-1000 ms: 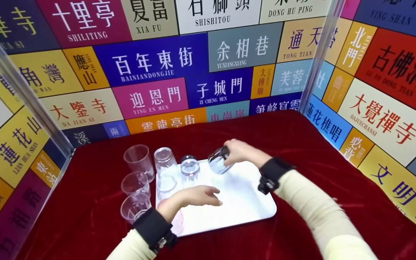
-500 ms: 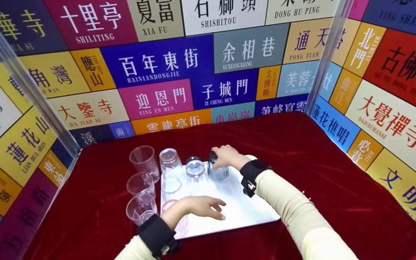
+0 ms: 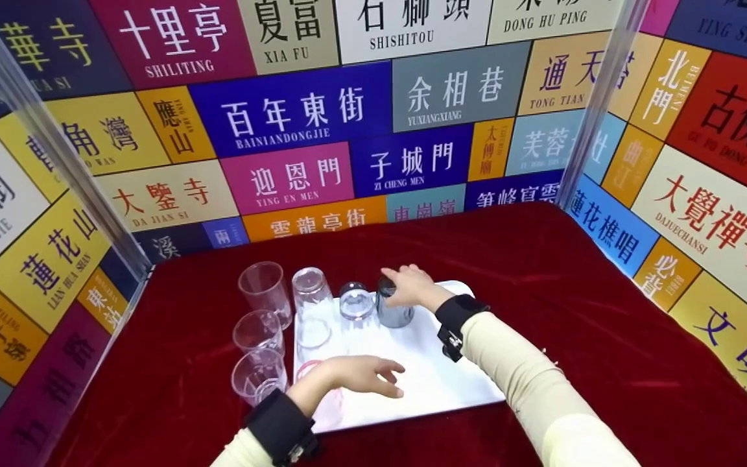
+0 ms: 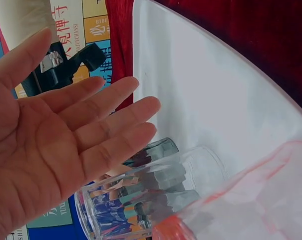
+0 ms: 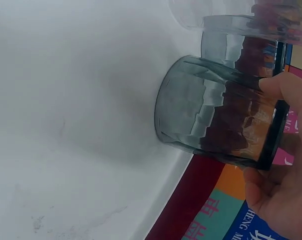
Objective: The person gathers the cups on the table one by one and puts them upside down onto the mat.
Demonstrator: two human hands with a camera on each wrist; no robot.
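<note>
My right hand (image 3: pixel 412 285) grips a grey tinted glass tumbler (image 5: pixel 190 107) near its thick base, thumb on one side and fingers on the other. The tumbler is upside down, its rim at the surface of the white tray (image 3: pixel 432 376), by the far edge. Beside it stands a second upturned tumbler (image 3: pixel 356 303), also tinted in the right wrist view. My left hand (image 3: pixel 364 375) hovers over the tray's near left part with fingers extended and nothing in them. A pink-tinted glass (image 4: pixel 260 200) lies below it, partly hidden by that hand in the head view.
A tall clear glass (image 3: pixel 312 288) stands upside down at the tray's far left corner. Left of the tray, a row of clear glasses stands mouth up, including a tall one (image 3: pixel 265 292) and a shorter one (image 3: pixel 258 376). Red velvet cloth (image 3: pixel 574 292) covers the table.
My right hand has brought the tinted tumbler from a tilted position above the tray down to upright, rim-down beside the other one. The left hand stays over the tray, its fingers slightly lower.
</note>
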